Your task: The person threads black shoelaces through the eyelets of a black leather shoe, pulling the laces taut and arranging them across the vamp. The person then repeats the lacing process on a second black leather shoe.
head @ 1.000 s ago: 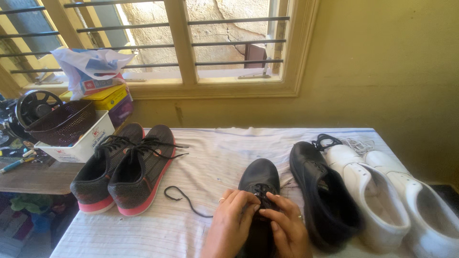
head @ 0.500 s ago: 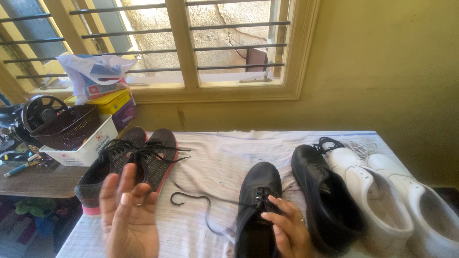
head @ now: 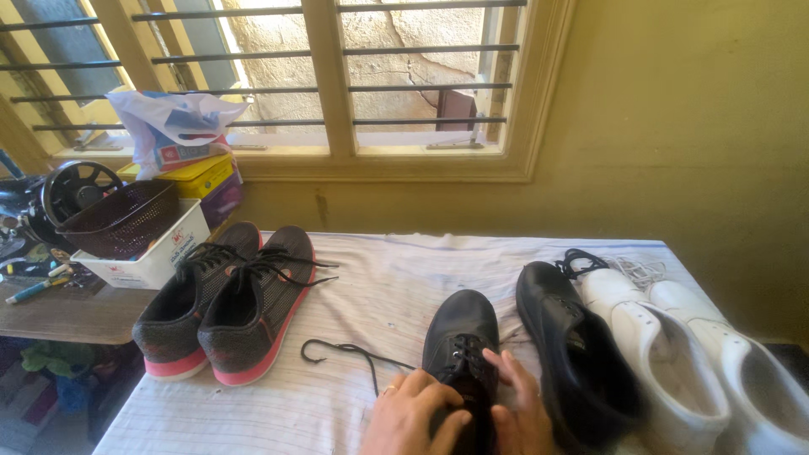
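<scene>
Here, black shoe [head: 459,337] between both hands

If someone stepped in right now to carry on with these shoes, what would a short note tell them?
Left hand: on the black shoe, fingers over its lacing.
Right hand: on the same shoe's right side, fingers by the eyelets.
The black lace trails left from the shoe across the striped cloth.
Done: lace sits in the upper eyelets.
Left: the loose end is not tied. The second black shoe lies to the right, its lacing hard to see.
</scene>
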